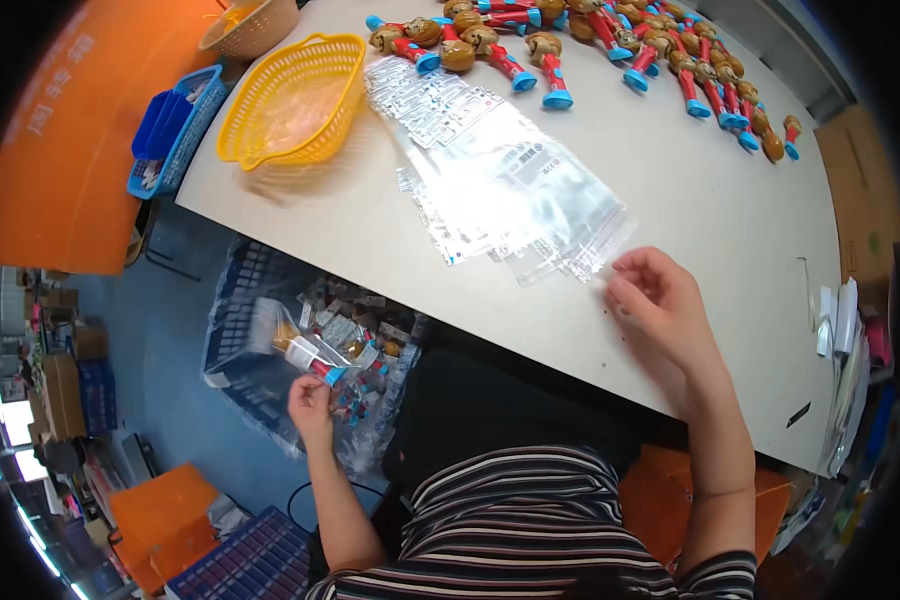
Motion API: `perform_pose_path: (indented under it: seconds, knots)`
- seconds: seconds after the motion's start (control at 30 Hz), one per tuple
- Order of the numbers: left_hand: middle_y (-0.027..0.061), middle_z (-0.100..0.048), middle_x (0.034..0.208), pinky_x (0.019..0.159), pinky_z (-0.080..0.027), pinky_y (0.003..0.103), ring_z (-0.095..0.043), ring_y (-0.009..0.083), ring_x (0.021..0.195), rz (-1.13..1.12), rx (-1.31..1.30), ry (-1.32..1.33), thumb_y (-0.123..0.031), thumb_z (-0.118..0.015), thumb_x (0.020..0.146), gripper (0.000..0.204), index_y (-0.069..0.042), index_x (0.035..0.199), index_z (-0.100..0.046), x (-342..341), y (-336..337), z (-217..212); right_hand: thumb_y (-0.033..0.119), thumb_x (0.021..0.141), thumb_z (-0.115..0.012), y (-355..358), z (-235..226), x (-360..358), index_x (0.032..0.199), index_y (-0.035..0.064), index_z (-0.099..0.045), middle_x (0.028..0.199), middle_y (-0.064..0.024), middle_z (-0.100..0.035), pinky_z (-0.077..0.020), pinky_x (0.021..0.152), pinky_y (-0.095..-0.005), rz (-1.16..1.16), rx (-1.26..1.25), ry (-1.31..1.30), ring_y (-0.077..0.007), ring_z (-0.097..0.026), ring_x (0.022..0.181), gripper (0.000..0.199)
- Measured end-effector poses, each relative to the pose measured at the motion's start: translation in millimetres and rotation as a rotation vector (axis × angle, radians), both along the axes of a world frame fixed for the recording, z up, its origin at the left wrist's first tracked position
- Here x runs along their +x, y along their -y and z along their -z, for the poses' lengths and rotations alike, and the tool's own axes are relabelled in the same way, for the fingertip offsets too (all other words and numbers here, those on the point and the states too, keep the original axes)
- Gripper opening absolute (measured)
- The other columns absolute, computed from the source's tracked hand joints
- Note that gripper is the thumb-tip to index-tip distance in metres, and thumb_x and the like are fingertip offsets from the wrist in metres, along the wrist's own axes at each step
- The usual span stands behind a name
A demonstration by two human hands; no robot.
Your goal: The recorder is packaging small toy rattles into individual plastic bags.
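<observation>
My left hand is low at the left, over a dark blue crate. Its fingers are curled at the lower edge of a clear bag holding a red and blue toy figure with a brown head. On the table, my right hand is beside the near right corner of a fanned stack of clear printed plastic bags. Its thumb and forefinger are apart at the bag edges, with nothing visibly gripped. Several more bagged toys fill the crate.
Many loose toy figures lie along the far side of the white table. A yellow basket stands at the far left, beside a blue basket. Orange boxes stand on the floor at the left.
</observation>
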State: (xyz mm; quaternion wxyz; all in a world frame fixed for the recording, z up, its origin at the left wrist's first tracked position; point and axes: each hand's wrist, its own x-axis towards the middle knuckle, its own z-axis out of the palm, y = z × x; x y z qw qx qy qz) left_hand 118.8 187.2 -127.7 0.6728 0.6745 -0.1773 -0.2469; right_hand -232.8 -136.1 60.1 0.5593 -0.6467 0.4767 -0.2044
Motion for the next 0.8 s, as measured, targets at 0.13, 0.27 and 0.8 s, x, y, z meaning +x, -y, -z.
perform_pose_path:
  seconds: [0.13, 0.27, 0.8]
  knots:
    - [0.0011, -0.059, 0.082, 0.067, -0.050, 0.027, -0.056, 0.0119, 0.068, -0.100, 0.298, -0.036, -0.005, -0.067, 0.089, 0.008, -0.007, 0.094, -0.060, 15, -61, 164, 0.011, 0.087, -0.068, 25, 17, 30, 0.111, -0.0013, -0.061, 0.110, -0.0132, -0.065, -0.0496, 0.085, -0.0355, -0.038, -0.866, -0.230, -0.0282, -0.061, 0.096, 0.027]
    - [0.0107, -0.066, 0.086, 0.079, -0.052, 0.038, -0.063, 0.0272, 0.076, 0.067, 1.352, 0.179, -0.012, -0.071, 0.086, 0.020, 0.000, 0.101, -0.066, 15, -83, 208, 0.010, 0.083, -0.073, 42, 37, 48, 0.106, -0.0012, -0.066, 0.113, -0.0141, -0.062, -0.0494, 0.088, -0.0382, -0.143, -1.033, -0.312, -0.0310, -0.059, 0.101, 0.027]
    - [0.0146, -0.068, 0.112, 0.094, -0.049, 0.044, -0.062, 0.0383, 0.109, 0.596, 0.002, 1.096, -0.010, -0.069, 0.083, 0.012, -0.004, 0.094, -0.069, -167, 299, -131, -0.002, 0.085, -0.067, 27, 22, 14, 0.107, -0.0032, -0.058, 0.102, -0.0094, -0.063, -0.0522, 0.078, -0.0242, 0.227, -0.163, 0.275, -0.0125, -0.062, 0.090, 0.024]
